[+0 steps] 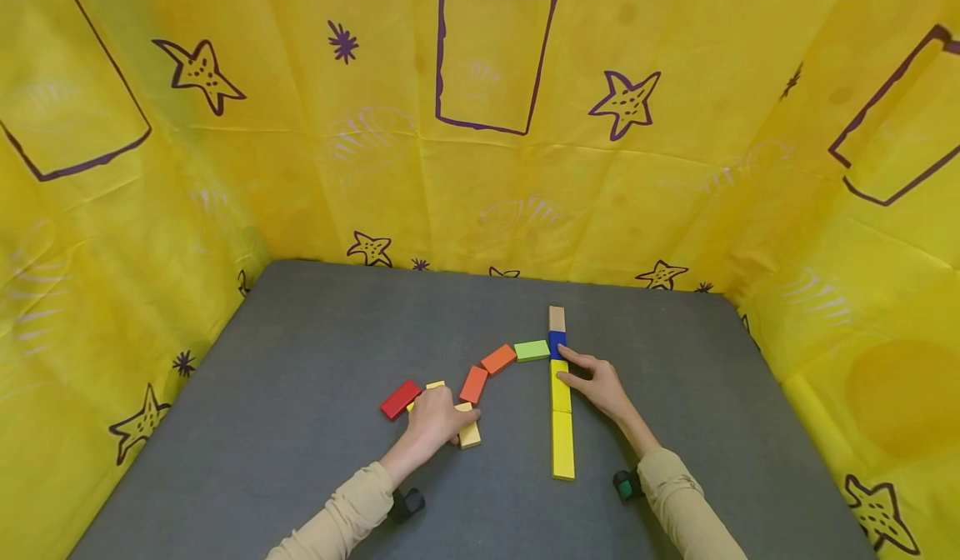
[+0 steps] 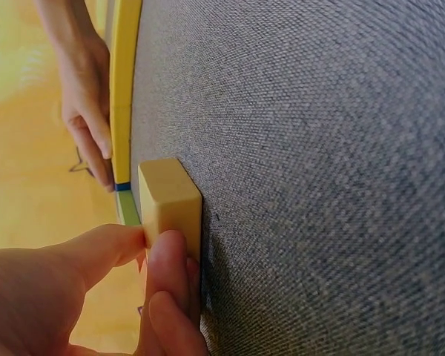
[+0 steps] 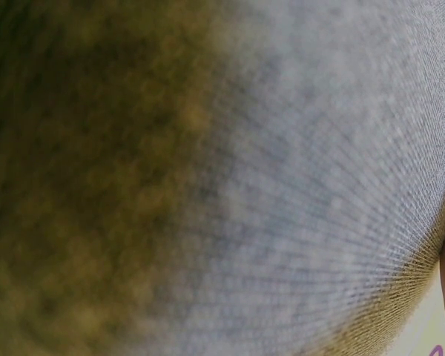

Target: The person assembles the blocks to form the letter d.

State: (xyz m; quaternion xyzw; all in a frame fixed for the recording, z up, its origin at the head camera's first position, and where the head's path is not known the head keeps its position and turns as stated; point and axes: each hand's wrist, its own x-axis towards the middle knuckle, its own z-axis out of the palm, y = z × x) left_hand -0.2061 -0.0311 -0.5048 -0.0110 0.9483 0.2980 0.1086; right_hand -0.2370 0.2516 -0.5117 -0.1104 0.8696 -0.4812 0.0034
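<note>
My left hand (image 1: 432,418) pinches a pale yellow block (image 2: 169,185) between thumb and fingers, low against the grey surface. Beyond that hand lie a red block (image 1: 401,399) and another pale block (image 1: 435,385), the latter partly covered. The fingers of my right hand (image 1: 603,385) touch a straight row: the index fingertip is at the blue block (image 1: 557,343), the thumb at a yellow block (image 1: 560,387). A second yellow block (image 1: 562,445) and a tan block (image 1: 557,319) are the row's ends. A green block (image 1: 532,350) and two orange blocks (image 1: 498,360) curve leftward from the blue one.
A grey fabric-covered table (image 1: 300,460) lies under the blocks. Yellow cloth walls (image 1: 300,177) with purple drawings enclose its back and sides. Dark bands sit at both wrists. The right wrist view is mostly blurred sleeve and grey fabric.
</note>
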